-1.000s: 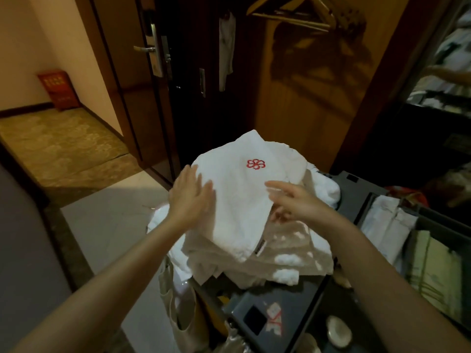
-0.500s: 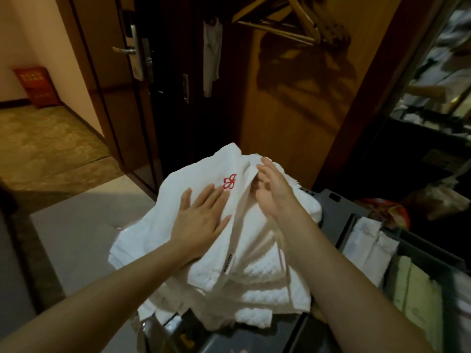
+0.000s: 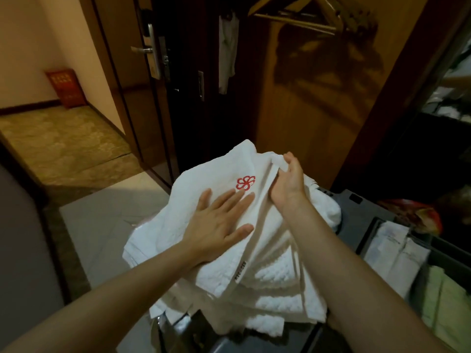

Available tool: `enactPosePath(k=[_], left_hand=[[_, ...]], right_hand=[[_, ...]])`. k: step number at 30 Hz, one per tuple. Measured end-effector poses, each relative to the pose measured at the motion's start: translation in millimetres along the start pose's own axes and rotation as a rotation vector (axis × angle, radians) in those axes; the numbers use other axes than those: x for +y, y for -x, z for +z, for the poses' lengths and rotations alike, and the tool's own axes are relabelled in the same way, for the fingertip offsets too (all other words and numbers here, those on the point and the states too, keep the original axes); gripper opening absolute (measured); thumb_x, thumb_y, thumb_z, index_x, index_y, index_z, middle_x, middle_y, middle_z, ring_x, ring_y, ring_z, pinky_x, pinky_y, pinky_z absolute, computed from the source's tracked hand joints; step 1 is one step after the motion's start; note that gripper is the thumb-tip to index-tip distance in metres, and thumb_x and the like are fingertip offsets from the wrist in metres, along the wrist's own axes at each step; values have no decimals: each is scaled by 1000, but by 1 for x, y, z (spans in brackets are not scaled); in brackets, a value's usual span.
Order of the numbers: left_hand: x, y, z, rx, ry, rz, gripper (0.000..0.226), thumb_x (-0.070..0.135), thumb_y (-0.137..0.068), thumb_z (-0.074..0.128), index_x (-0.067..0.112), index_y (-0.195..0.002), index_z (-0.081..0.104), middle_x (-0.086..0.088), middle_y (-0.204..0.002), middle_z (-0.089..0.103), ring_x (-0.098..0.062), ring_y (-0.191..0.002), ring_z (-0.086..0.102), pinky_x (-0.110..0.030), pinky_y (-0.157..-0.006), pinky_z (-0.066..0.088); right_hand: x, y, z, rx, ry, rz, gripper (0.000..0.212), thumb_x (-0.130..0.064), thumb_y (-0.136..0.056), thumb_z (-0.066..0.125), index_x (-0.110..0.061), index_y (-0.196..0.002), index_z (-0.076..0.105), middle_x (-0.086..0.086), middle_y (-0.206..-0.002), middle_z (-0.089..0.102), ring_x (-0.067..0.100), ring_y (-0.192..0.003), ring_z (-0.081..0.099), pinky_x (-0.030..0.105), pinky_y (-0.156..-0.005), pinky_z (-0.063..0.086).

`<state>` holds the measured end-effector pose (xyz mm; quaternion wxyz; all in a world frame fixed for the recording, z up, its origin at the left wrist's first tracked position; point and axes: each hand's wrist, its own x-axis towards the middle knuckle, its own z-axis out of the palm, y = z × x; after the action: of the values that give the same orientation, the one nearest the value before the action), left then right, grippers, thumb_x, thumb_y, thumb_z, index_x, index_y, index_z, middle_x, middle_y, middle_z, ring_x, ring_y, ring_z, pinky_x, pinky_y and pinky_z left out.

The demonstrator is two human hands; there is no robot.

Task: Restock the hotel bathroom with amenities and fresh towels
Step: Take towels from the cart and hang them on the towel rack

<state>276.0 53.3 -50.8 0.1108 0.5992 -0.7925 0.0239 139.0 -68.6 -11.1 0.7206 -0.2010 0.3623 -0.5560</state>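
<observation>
Far on the left, a red box point(image 3: 65, 87) sits on the floor by the wall. Next comes the brown door point(image 3: 114, 72) with its silver handle point(image 3: 139, 49).

In the middle is a pile of white towels point(image 3: 277, 289). It lies on a grey cart point(image 3: 362, 212). The top towel point(image 3: 214, 182) has a red flower mark point(image 3: 245, 183) on it. The left hand point(image 3: 219, 222) lies flat on the top towel, just below the mark. Its fingers are straight and spread out. They press down and hold nothing.

The right hand point(image 3: 289, 184) is just to the right of the mark. Its fingers are curled round the far edge of the top towel and pinch a fold of it.

Up high, wooden hangers point(image 3: 300, 16) hang in the closet. On the right, the cart's boxes hold white packs point(image 3: 392, 248) and pale green cloths point(image 3: 443, 301) (too blurry to say what they are).

I think this is the step of picking fresh towels from the cart. No towel has gone to the bathroom yet, and the bathroom is not in sight.

The next move looks like lifting the top towel off the pile. The pile looks loose and hangs over the cart's edge. So the flat hand should keep the rest down, or the whole pile may slide to the floor.
</observation>
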Motion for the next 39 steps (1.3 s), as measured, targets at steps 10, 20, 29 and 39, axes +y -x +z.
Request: enactPosePath(k=[10, 20, 29, 39], left_hand=[[-2, 0, 2, -12, 4, 51, 76, 78, -78, -4, 43, -145, -2, 10, -157, 8, -9, -145, 6, -42, -113, -10], [-4, -6, -7, -96, 21, 152, 81, 82, -70, -5, 46, -143, -7, 8, -158, 3, -8, -145, -1, -32, -112, -14], [-5, -6, -3, -78, 42, 167, 75, 78, -77, 6, 46, -144, -5, 8, -157, 6, -8, -144, 0, -32, -112, -13], [-5, -4, -6, -117, 18, 168, 79, 82, -69, -7, 50, -140, -11, 7, -158, 2, -9, -145, -3, -35, -112, -13]], right_hand=[[-21, -34, -6, 156, 615, -134, 35, -13, -89, 55, -22, -122, 59, 4, -126, 58, 22, -110, 57, 36, -96, 48], [-46, -42, 0, 224, 698, -457, 46, 6, -89, 41, -15, -128, 55, 6, -138, 47, 21, -114, 55, 21, -85, 48], [-38, -50, -63, 360, 995, -354, 48, 6, -93, 36, -6, -139, 41, 9, -150, 31, 28, -136, 34, 25, -100, 35], [-27, -39, -74, 292, 1050, -57, 68, -37, -94, 47, -18, -149, 12, 12, -154, 21, 37, -137, 28, 51, -108, 33]])
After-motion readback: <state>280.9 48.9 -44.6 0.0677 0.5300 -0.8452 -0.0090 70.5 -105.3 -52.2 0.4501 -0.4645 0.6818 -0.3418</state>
